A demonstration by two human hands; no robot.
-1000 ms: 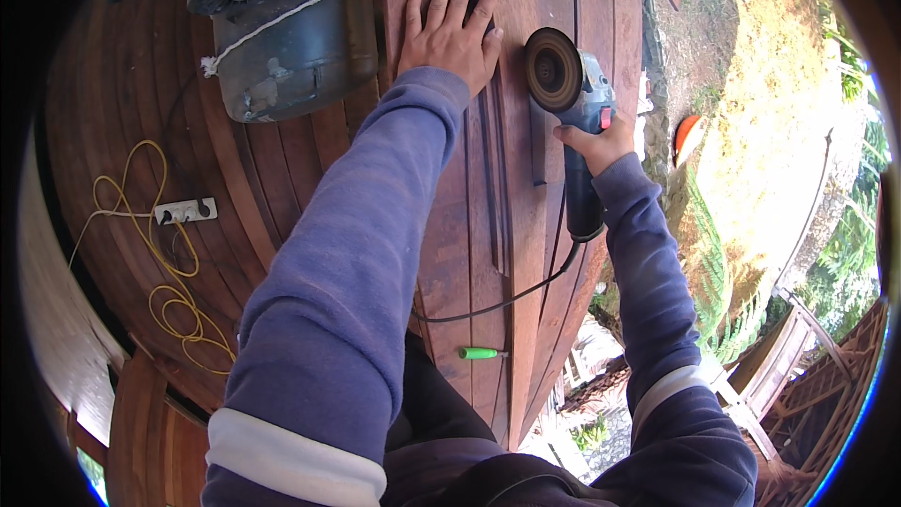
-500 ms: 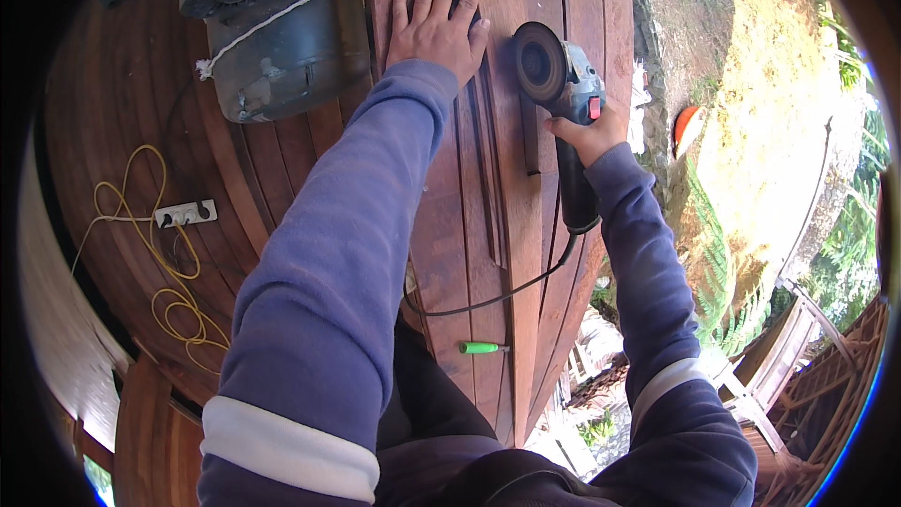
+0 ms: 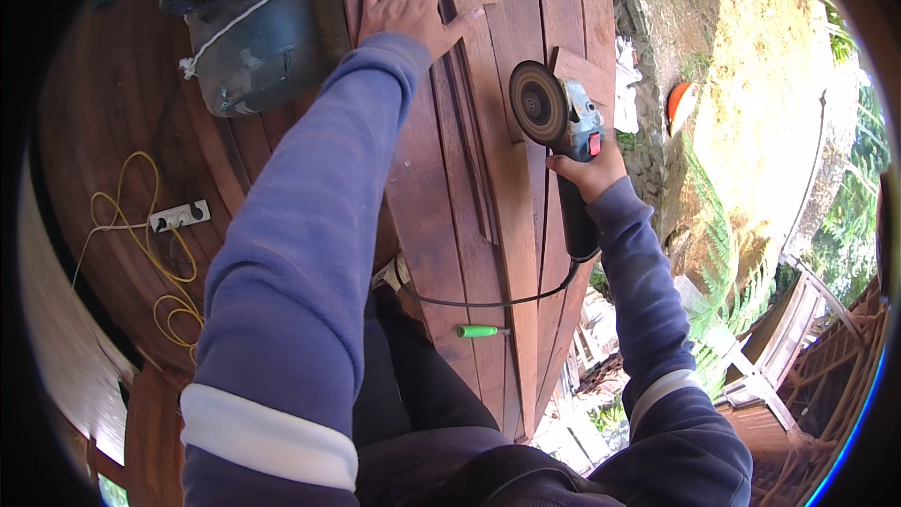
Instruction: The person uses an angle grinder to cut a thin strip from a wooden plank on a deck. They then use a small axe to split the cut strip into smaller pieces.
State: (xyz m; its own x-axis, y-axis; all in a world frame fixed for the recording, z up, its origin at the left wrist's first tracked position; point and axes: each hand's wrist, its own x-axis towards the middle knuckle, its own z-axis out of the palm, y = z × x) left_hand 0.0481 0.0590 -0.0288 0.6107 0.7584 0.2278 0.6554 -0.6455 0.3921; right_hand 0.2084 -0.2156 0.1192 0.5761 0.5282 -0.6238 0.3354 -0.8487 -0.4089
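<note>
My left hand (image 3: 408, 2) lies with fingers spread on the dark reddish-brown timber at the far side, thumb stretched to the right. A small dark patch shows between its fingertips, too hidden to name. My right hand (image 3: 598, 171) is wrapped round the body of a grey and black angle grinder (image 3: 574, 122) with a red switch. Its round brown disc (image 3: 538, 103) faces up toward me, held over the planks; whether it spins cannot be told. The black cord (image 3: 469, 302) curves from the grinder's rear back toward my legs.
A narrow wooden strip (image 3: 511, 216) runs along the planks (image 3: 422, 216). A green-handled tool (image 3: 479, 330) lies nearer me. To the left are a grey machine with a tank (image 3: 253, 56), a white power strip (image 3: 180, 216) and a yellow cord (image 3: 141, 225). Sunlit ground (image 3: 751, 113) is beyond the right edge.
My right hand has drawn the grinder nearer to me, away from my left hand, and its disc has turned more toward me. My left hand stays on the timber. The whole view has shifted slightly.
</note>
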